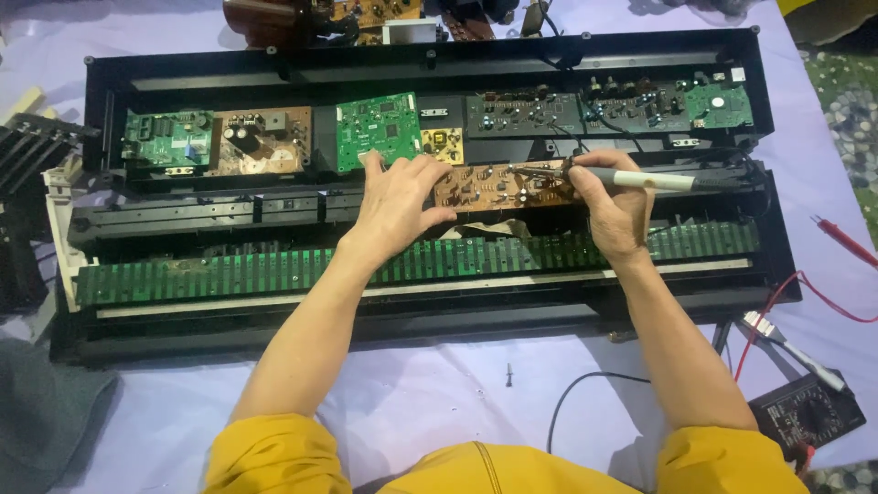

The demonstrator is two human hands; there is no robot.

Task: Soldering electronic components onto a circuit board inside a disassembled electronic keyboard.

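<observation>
while the long black keyboard chassis [439, 64] lies opened up on the pale purple cloth [439, 393], with its top cover off and its green and brown circuit boards bare, the work looks well under way but not finished: the casing is already apart, a small dark screw [508, 373] lies loose on the cloth in front, and one brown circuit board [498, 186] sits lifted at the middle of the case rather than fastened down like the others. the left hand [395, 203] rests flat on the left end of that board, fingers [416, 174] spread and nearly straight, thumb tucked along the near edge, so it steadies the board by pressing rather than by gripping round it. the right hand [615, 206] is curled closed round a soldering iron [640, 179] with a pale handle, held like a pen, and the dark tip reaches left to the right end of the same board; whether the tip actually touches a joint i cannot tell, as it is too small to see. so the board lies under the left fingers and just beside the right ones, between both hands. judging from this, the board work is in hand, and closing the case is all still to do. a long green strip of key contacts [229, 273] runs across below the wrists, and a black multimeter [805, 413] with red leads [846, 242] lies well apart at the right.
</observation>
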